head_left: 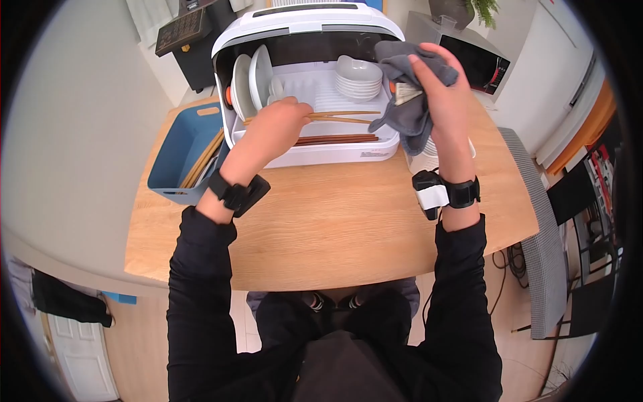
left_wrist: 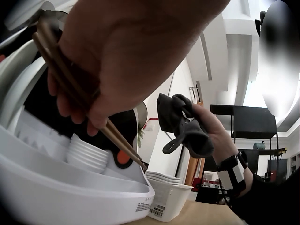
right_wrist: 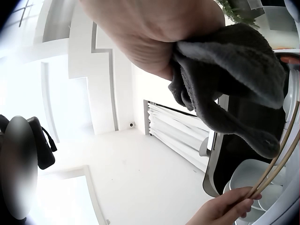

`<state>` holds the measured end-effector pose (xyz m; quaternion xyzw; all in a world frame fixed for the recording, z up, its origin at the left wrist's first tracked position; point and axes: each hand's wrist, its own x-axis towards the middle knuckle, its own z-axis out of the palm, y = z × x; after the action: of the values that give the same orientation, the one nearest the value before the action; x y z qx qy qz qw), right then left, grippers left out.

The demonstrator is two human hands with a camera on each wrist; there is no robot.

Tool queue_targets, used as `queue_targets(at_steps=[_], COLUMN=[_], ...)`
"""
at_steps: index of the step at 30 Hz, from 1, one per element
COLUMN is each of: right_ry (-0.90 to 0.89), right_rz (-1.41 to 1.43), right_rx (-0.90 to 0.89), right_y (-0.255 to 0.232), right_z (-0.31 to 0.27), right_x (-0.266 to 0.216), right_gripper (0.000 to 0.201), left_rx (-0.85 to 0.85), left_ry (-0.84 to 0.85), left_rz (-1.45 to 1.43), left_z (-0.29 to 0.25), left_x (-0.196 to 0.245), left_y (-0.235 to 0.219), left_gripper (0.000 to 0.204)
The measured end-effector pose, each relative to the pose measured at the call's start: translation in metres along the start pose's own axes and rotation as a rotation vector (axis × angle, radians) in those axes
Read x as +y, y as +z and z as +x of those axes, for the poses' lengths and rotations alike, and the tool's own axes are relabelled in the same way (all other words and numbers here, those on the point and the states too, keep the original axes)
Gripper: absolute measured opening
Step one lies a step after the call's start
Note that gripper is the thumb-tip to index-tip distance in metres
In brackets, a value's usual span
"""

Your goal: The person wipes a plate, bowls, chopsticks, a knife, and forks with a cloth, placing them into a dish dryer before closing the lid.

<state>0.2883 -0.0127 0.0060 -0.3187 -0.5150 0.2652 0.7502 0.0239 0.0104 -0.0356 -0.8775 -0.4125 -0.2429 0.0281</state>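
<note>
The pair of light chopsticks (head_left: 343,120) is held over the front part of the white dish box (head_left: 321,158), which stands at the far edge of the desk (head_left: 321,228). The left hand (head_left: 278,124) has its fingers clamped around the sticks, and the free tips toward the right spread a little apart; if this grip loosens, one stick could slip out and fall on the dark chopsticks (head_left: 338,140) lying below along the front of the box. The right hand (head_left: 445,100) has its fingers closed on a grey cloth (head_left: 416,124), bunched, with loose ends hanging near the tips. Such a loose end could, I think, catch a tip and pull the pair crooked; whether cloth and sticks touch, I cannot tell. The back ends of the sticks point toward the upright plates (head_left: 261,77), so a quick turn of the left wrist could knock them. The stacked bowls (head_left: 358,87) stand behind the tips, and a careless push toward the far edge may disturb them. On the right side of the desk, just beside the box, a white container (left_wrist: 171,199) carries stacked dishes (left_wrist: 161,177), which the cloth may brush if the right hand drops too low.
</note>
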Motion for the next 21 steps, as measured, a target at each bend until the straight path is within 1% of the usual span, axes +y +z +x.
queue_targets(at_steps=[2,3,5,8,9,11,12,15,18,21], right_ry=[-0.002,0.037,0.068,0.010,0.002,-0.010,0.017,0.017,-0.156,-0.141], right_rz=[-0.079,-0.050,-0.136,-0.280,-0.306,-0.361,-0.353,-0.416,-0.490,-0.589], right_rx=[-0.057,-0.089,-0.118,-0.198,-0.206,-0.226,-0.218,-0.234,-0.276,-0.331], right_y=[0.002,0.003,0.001,-0.003,-0.003,-0.001,0.000,0.004,0.009,0.017], right_z=[-0.003,-0.006,-0.008,-0.007,-0.008,-0.008,-0.008,-0.007,-0.005,-0.005], right_x=[-0.001,0.001,0.008,0.024,0.026,0.030,0.031,0.031,0.034,0.024], right_gripper=[0.027,0.027,0.027,0.028,0.028,0.028,0.028,0.028,0.029,0.030], left_rx=[-0.052,-0.079,-0.144,-0.227,-0.253,-0.247,-0.243,-0.287,-0.294,-0.329], left_ry=[0.030,0.044,0.045,0.072,0.085,0.101,0.108,0.154,0.145,0.176], left_rz=[0.002,0.002,-0.002,0.050,0.076,0.124,0.148,0.241,0.227,0.260], left_z=[0.015,0.020,0.026,0.029,0.029,0.030,0.031,0.025,0.028,0.033], left_x=[-0.006,-0.009,-0.013,-0.023,-0.023,-0.023,-0.022,-0.019,-0.018,-0.023], left_y=[0.016,0.025,0.039,0.059,0.059,0.062,0.062,0.066,0.066,0.063], left_gripper=[0.019,0.018,0.019,0.018,0.018,0.016,0.015,0.012,0.011,0.013])
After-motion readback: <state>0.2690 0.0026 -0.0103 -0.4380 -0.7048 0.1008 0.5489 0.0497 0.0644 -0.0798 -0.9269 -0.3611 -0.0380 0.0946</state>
